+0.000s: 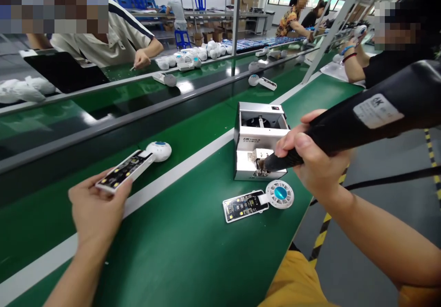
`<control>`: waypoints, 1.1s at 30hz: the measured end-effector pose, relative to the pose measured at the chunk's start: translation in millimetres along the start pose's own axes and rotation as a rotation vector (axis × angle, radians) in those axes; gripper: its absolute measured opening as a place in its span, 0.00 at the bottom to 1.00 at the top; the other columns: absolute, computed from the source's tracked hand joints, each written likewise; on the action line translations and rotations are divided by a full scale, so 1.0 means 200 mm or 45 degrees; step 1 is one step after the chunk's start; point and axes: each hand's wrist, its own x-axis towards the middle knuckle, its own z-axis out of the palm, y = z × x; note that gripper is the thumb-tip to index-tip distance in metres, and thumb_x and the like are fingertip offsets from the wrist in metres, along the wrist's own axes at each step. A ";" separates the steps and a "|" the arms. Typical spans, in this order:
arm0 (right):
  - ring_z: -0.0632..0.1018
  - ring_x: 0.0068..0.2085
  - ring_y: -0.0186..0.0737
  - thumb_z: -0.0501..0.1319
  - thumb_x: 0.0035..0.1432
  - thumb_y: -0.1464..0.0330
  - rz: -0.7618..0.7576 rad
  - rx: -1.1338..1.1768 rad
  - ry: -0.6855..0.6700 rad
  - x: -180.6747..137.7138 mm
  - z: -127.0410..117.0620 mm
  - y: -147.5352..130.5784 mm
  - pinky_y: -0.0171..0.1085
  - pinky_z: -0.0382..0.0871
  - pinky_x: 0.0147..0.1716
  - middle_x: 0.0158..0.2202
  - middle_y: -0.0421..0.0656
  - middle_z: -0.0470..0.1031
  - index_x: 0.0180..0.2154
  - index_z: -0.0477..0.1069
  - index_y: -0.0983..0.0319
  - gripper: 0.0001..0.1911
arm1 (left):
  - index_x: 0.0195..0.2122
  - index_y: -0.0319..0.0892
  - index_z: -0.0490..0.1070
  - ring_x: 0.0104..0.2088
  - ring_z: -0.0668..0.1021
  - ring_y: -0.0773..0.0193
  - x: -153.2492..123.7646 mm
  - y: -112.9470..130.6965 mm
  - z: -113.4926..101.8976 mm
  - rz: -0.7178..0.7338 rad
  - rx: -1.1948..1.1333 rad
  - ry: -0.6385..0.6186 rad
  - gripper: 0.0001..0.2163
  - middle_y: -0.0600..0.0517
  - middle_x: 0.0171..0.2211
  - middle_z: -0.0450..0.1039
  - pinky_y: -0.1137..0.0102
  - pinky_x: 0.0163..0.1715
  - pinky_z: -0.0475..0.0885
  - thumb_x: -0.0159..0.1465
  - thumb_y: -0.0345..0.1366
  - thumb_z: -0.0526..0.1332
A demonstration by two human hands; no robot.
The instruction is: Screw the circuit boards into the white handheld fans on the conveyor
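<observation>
My left hand [98,206] is closed around the body of a white handheld fan [126,170], whose open back shows a black circuit board; its round head points away from me. In my right hand [315,160] is a black electric screwdriver [339,121] with a white label. Its tip reaches the front of a silver screw feeder [262,139]; the exact contact at the tip cannot be made out. Just in front of the feeder, a second handheld fan [245,206] lies on the green bench, circuit board up, its round head with a blue centre.
A conveyor belt [206,109] runs past the bench, carrying several fans. White bagged pieces [206,50] line its far side. Across it sits a person [103,45] beside a black tray [65,70]. Another person [386,45] works at right. A metal post [236,22] rises beyond the belt.
</observation>
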 end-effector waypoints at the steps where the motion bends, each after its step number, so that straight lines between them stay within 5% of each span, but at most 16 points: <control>1: 0.73 0.21 0.40 0.66 0.55 0.71 0.014 0.000 -0.010 0.00 0.00 0.00 0.43 0.72 0.23 0.23 0.36 0.72 0.40 0.70 0.59 0.10 | 0.53 0.43 0.64 0.41 0.78 0.55 -0.01 0.03 0.03 -0.074 0.026 -0.025 0.25 0.50 0.48 0.70 0.60 0.39 0.76 0.62 0.55 0.60; 5: 0.74 0.21 0.40 0.66 0.55 0.71 0.078 -0.006 -0.042 0.01 0.00 -0.01 0.43 0.72 0.24 0.23 0.37 0.71 0.40 0.70 0.59 0.10 | 0.56 0.36 0.62 0.49 0.75 0.40 -0.02 0.10 0.05 -0.168 0.133 -0.312 0.28 0.39 0.54 0.66 0.49 0.46 0.73 0.64 0.54 0.57; 9: 0.73 0.22 0.40 0.65 0.56 0.72 0.145 0.019 -0.119 -0.03 0.00 -0.05 0.43 0.72 0.25 0.23 0.37 0.71 0.42 0.70 0.60 0.11 | 0.58 0.33 0.59 0.61 0.62 0.35 -0.12 0.16 0.06 0.282 0.116 -0.005 0.27 0.34 0.59 0.61 0.43 0.58 0.60 0.66 0.48 0.57; 11: 0.73 0.22 0.39 0.64 0.58 0.72 0.232 0.074 -0.189 -0.08 0.02 -0.07 0.43 0.71 0.25 0.23 0.37 0.71 0.44 0.68 0.59 0.12 | 0.58 0.36 0.61 0.60 0.64 0.40 -0.23 0.23 0.10 0.565 0.000 -0.015 0.25 0.38 0.57 0.64 0.48 0.60 0.59 0.65 0.48 0.59; 15: 0.74 0.24 0.38 0.63 0.60 0.71 0.305 0.213 -0.320 -0.19 0.09 -0.06 0.41 0.70 0.25 0.25 0.37 0.72 0.46 0.65 0.59 0.13 | 0.57 0.43 0.62 0.52 0.71 0.48 -0.49 0.44 0.20 0.896 -0.197 -0.691 0.31 0.45 0.50 0.70 0.55 0.50 0.67 0.57 0.50 0.68; 21: 0.73 0.24 0.37 0.65 0.60 0.67 0.286 0.212 -0.351 -0.27 0.20 0.02 0.41 0.72 0.27 0.27 0.37 0.71 0.48 0.65 0.56 0.15 | 0.50 0.46 0.68 0.48 0.70 0.50 -0.62 0.56 0.25 0.879 -0.274 -0.780 0.19 0.49 0.45 0.72 0.57 0.47 0.62 0.60 0.43 0.68; 33: 0.75 0.28 0.41 0.64 0.58 0.69 0.245 0.028 -0.402 -0.30 0.23 0.08 0.48 0.75 0.36 0.26 0.37 0.71 0.45 0.66 0.56 0.14 | 0.49 0.42 0.70 0.46 0.70 0.51 -0.63 0.56 0.28 0.848 -0.315 -0.777 0.22 0.48 0.43 0.72 0.57 0.45 0.61 0.59 0.47 0.69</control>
